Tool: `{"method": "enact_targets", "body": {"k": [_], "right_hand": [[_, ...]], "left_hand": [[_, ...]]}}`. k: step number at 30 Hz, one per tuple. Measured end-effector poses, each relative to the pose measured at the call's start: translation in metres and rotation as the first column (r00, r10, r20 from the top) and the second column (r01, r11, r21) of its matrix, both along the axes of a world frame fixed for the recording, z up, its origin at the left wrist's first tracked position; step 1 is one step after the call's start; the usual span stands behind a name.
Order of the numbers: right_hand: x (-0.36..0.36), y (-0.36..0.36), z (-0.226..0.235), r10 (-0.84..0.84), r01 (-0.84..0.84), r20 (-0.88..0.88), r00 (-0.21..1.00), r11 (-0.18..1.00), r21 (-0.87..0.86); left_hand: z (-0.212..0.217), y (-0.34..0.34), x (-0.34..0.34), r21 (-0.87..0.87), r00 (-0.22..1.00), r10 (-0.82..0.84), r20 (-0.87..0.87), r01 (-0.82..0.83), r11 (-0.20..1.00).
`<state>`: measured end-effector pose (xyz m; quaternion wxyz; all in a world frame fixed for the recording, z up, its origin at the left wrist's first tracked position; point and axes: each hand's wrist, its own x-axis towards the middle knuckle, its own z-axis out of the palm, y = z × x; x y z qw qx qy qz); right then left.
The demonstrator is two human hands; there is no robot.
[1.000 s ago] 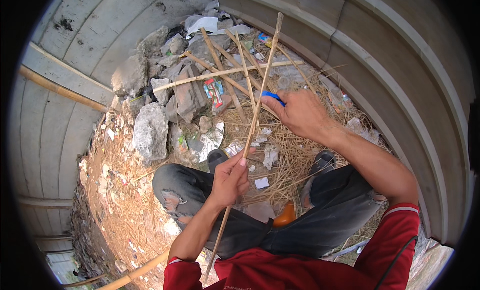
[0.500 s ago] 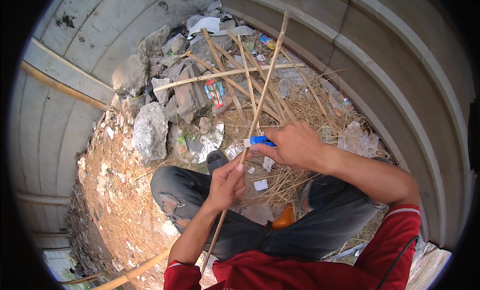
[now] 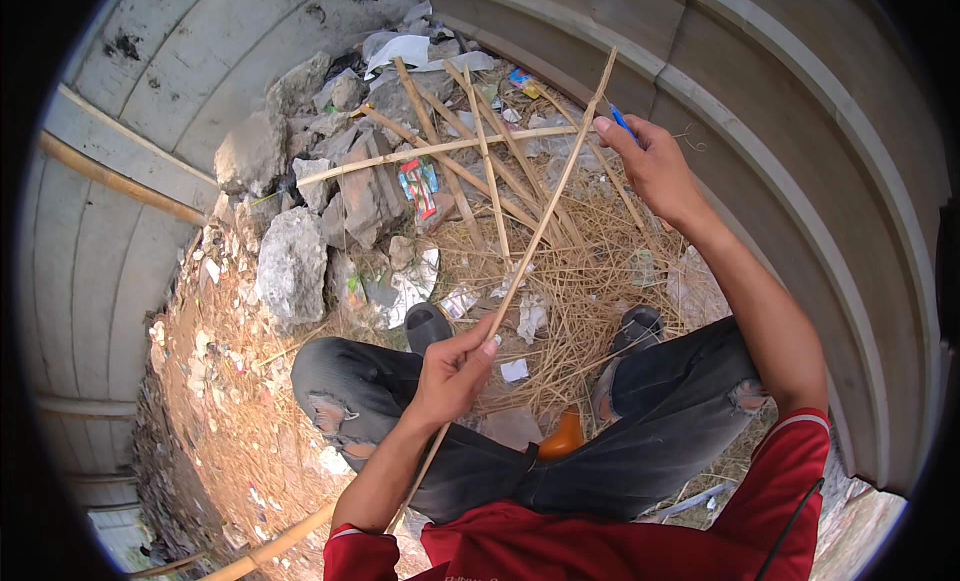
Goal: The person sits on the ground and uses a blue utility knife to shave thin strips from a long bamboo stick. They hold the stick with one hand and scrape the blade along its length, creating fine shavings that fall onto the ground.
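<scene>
A long, thin bamboo stick (image 3: 545, 224) slants from beside my lap up toward the far right. My left hand (image 3: 452, 379) is closed round its lower part, above my knees. In my right hand (image 3: 655, 171) is a blue utility knife (image 3: 623, 123), its thin blade against or very near the stick's far end. The right thumb lies by the stick just below the blade; I cannot tell if it touches. A fine curled shaving hangs in the air to the right of that hand.
Several bamboo sticks (image 3: 455, 171) lie crossed ahead, one reaching over the rocks (image 3: 292, 266) at the left. Dry straw-like shavings (image 3: 580, 291) and litter cover the ground. An orange object (image 3: 563, 438) sits between my legs. Corrugated metal walls (image 3: 800, 131) curve close on the right.
My right hand has travelled with the utility knife up along the stick, from near my left hand to its far end. The stick's far end has swung slightly right and lower; my left hand barely moved.
</scene>
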<state>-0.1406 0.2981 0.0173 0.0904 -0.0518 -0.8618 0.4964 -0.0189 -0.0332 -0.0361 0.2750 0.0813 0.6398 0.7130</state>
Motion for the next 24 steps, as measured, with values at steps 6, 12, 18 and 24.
{"method": "enact_targets", "body": {"k": [6,12,18,24], "right_hand": [[0.017,-0.023,0.003,0.186,-0.153,-0.131,0.974,0.962,0.228],[0.078,-0.078,0.008,0.448,-0.44,0.094,0.889,0.78,0.446],[0.052,-0.08,-0.004,0.383,-0.307,-0.042,0.923,0.797,0.519],[-0.007,-0.016,0.0,0.086,-0.029,-0.099,0.991,0.879,0.476]], "left_hand": [[0.012,0.006,-0.004,0.059,0.999,0.018,0.042,-0.021,0.998],[0.017,0.009,-0.014,0.232,0.981,0.063,0.184,-0.105,0.967],[0.021,0.005,-0.011,0.223,0.962,0.112,0.249,-0.17,0.96],[0.01,-0.001,0.0,0.203,0.975,0.019,0.219,-0.065,0.977]]}}
